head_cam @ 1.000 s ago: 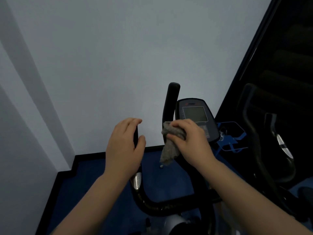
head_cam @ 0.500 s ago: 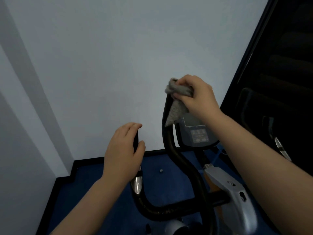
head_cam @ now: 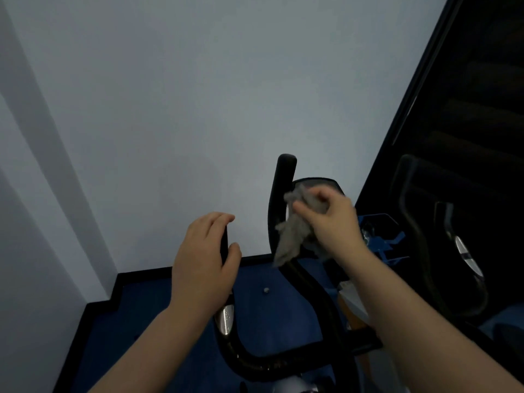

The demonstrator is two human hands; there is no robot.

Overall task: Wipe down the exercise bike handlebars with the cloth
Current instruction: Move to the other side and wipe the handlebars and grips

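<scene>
The exercise bike's black U-shaped handlebars (head_cam: 309,287) rise in front of me. My left hand (head_cam: 202,265) wraps around the upper end of the left bar, above its silver pulse sensor (head_cam: 225,319). My right hand (head_cam: 330,219) holds a grey cloth (head_cam: 292,236) pressed against the middle of the right bar, a little below its bare black tip (head_cam: 286,163). The cloth's loose end hangs down along the bar. The bike's console (head_cam: 320,184) is mostly hidden behind my right hand.
A pale wall stands close ahead, with a black skirting and blue floor (head_cam: 147,321) below. A second dark machine with curved black bars (head_cam: 419,245) stands at the right, next to a blue frame (head_cam: 382,239). A small pale object (head_cam: 266,290) lies on the floor.
My right hand slid the cloth from mid-bar up to the tip of the right bar, and is now back down at the middle. My left hand has kept its grip.
</scene>
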